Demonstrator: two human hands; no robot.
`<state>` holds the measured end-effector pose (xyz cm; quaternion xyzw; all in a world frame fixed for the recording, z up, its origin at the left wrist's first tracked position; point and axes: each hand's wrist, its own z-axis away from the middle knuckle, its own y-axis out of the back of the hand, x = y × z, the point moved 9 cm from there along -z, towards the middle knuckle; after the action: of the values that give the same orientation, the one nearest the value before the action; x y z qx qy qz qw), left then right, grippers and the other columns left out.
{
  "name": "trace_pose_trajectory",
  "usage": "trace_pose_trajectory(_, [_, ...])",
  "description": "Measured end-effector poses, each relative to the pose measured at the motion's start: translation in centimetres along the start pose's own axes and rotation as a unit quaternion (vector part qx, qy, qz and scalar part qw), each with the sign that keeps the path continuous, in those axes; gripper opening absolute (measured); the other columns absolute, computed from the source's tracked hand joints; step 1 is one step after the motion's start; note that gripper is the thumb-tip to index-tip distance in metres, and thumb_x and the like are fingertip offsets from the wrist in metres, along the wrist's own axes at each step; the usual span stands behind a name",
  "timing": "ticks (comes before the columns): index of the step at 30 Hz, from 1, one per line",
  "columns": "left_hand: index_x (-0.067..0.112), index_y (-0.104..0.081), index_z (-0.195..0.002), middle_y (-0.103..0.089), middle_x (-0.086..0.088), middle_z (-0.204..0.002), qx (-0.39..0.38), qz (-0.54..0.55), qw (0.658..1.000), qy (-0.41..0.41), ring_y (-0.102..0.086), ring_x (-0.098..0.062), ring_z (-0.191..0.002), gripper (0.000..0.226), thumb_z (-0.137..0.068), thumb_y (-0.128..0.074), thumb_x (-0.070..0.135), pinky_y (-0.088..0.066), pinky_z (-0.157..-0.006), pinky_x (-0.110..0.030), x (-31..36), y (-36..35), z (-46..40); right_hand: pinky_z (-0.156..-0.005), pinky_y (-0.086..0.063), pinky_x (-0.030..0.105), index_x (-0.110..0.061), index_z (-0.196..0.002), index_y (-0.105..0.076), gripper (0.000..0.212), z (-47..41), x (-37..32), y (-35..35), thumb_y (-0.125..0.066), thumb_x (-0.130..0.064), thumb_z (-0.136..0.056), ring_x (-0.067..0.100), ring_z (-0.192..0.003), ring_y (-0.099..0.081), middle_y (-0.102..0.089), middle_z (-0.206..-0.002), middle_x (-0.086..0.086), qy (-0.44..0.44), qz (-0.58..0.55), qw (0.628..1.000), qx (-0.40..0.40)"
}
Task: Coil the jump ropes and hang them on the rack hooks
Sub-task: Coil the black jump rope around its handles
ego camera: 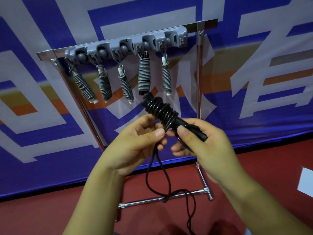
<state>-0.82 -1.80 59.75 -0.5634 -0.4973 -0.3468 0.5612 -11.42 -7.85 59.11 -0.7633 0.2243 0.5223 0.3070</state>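
The black jump rope [161, 111] sits partly coiled around its handles in front of the rack [126, 45]. I see my right hand [208, 143] clenched around the handle end, and my left hand [135, 145] pinching the loose cord at the coil. Five grey coiled ropes [144, 73] hang on the rack's hooks; slack trails to the red floor [254, 175].

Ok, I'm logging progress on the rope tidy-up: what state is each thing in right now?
Black rope: partly wound round its handles, loose tail hanging to the floor.
Left hand: pinches the cord.
Right hand: grips the handles.
Five grey ropes: coiled, hanging from hooks.
Rack: standing upright.
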Motion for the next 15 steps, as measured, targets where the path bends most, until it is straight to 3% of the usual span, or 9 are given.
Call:
trace_pose_trajectory(5, [0.014,-0.075,-0.094,-0.067,-0.002,-0.085,0.008,-0.081,0.996,0.046,-0.055,-0.008,-0.058,0.044,-0.058,-0.088,0.034,-0.047,-0.055,-0.018,-1.6,0.9,-0.1,-0.061,-0.056,0.028,-0.005,-0.095,-0.068,0.03,0.0,0.8,0.4,-0.06,-0.028,-0.076,0.018,-0.061,-0.068,-0.073,-0.08,0.011,-0.045,-0.033,0.998,0.004])
trace_pose_trajectory(10, [0.011,-0.074,-0.081,-0.065,-0.003,-0.075,0.023,-0.104,0.993,0.053,-0.047,-0.007,-0.053,0.026,-0.063,-0.08,0.028,-0.042,-0.05,-0.016,-2.3,1.2,-0.1,-0.051,-0.05,0.022,-0.003,-0.09,-0.07,0.033,0.2,1.6,0.0,-0.059,-0.03,-0.076,0.014,-0.051,-0.061,-0.07,-0.073,0.015,-0.099,-0.087,0.991,0.003])
trace_pose_trajectory(15, [0.015,-0.07,-0.092,-0.056,0.001,-0.069,0.026,-0.075,0.996,-0.031,-0.043,-0.008,-0.055,0.044,-0.06,-0.086,0.041,-0.038,-0.05,-0.016,-1.7,0.7,-0.3,-0.045,-0.047,0.019,-0.007,-0.077,-0.076,0.03,0.6,2.2,-1.1,-0.06,-0.032,-0.074,0.009,-0.042,-0.052,-0.063,-0.062,0.012,-0.179,-0.191,0.965,-0.023])
